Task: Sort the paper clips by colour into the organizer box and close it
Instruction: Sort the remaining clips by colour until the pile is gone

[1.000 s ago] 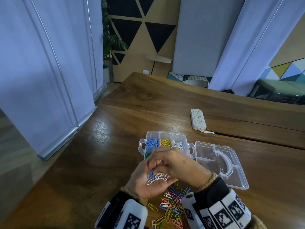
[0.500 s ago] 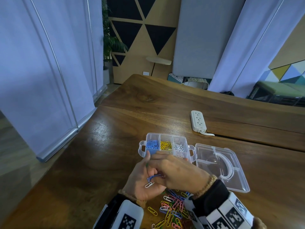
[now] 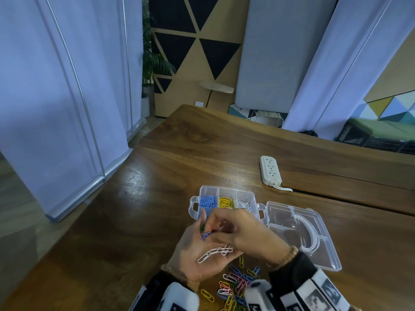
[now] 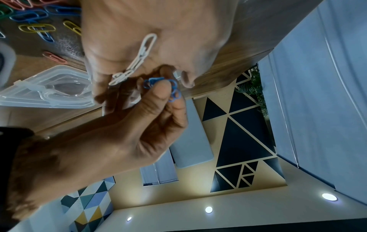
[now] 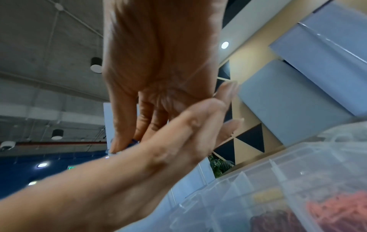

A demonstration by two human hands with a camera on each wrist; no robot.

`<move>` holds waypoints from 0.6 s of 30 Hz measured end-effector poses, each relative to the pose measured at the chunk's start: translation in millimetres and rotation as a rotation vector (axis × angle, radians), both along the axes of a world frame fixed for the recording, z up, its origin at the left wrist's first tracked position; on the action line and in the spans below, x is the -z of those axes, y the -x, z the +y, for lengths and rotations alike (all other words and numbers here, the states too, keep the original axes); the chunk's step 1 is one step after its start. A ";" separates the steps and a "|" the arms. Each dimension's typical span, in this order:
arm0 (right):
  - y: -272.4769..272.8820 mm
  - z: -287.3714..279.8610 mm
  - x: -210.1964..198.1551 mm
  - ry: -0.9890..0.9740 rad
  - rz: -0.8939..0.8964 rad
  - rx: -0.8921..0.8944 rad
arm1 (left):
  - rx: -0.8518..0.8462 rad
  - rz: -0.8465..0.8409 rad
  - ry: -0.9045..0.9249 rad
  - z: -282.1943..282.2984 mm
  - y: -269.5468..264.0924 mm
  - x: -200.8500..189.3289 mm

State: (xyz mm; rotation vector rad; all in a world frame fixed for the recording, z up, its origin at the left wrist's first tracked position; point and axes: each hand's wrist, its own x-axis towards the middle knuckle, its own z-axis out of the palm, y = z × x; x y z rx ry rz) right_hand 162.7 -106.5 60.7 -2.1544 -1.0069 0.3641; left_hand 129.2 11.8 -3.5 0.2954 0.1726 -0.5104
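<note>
Now you are mid-sort: your right hand (image 4: 111, 141) pinches blue clips (image 4: 160, 86) over your left hand (image 3: 199, 254), whose relaxed palm cradles white clips (image 3: 215, 253). Next, carry the blue ones to the organizer box (image 3: 226, 191) on the table (image 3: 134, 221), blue compartment.

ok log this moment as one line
left hand: cups white paper clips | right hand: pinches blue paper clips | clear plastic organizer box: open
</note>
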 end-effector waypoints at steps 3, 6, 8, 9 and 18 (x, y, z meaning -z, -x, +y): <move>0.2 -1.5 0.8 -0.128 0.136 0.081 | 0.039 -0.014 -0.008 -1.4 3.3 -8.2; -2.6 -3.0 -10.1 -0.143 0.189 0.104 | 0.080 0.043 -0.021 -1.0 2.9 -9.2; -12.5 -4.5 -23.1 -0.118 0.194 0.157 | 0.105 0.088 -0.019 -0.9 0.6 -2.6; -20.2 -4.1 -29.1 -0.103 0.200 0.192 | 0.115 0.097 -0.026 -1.6 1.5 -2.5; -96.5 33.7 -19.4 0.230 0.209 0.358 | -0.004 0.076 -0.100 6.1 -0.9 -9.1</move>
